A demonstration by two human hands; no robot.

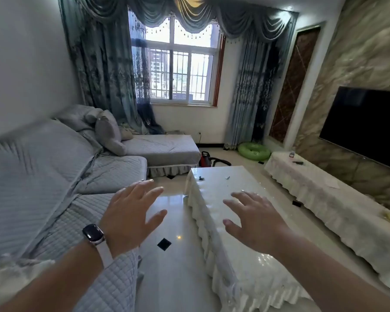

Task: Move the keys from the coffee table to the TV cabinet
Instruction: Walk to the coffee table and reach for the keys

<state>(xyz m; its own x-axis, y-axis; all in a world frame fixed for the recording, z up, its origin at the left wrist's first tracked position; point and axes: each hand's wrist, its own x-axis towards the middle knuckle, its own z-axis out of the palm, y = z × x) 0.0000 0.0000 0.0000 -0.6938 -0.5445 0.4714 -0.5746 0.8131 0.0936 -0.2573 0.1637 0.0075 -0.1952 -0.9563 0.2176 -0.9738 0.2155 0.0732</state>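
Observation:
A small dark bunch of keys [201, 178] lies near the far left corner of the white-covered coffee table [216, 212]. A second small metal item [227, 177] lies to its right on the same far end. My left hand [131, 212] is raised over the floor beside the sofa, fingers spread, holding nothing, with a watch on the wrist. My right hand [254, 219] hovers above the near middle of the table, fingers apart and empty. The long TV cabinet [338, 199] under a white cloth runs along the right wall, below the black TV [367, 124].
A grey L-shaped sofa [61, 167] lines the left side. A glossy tiled aisle runs between sofa and table. A red vacuum cleaner [206, 159] and a green inflatable ring [254, 151] sit on the far floor. Small objects lie on the cabinet's far end [297, 162].

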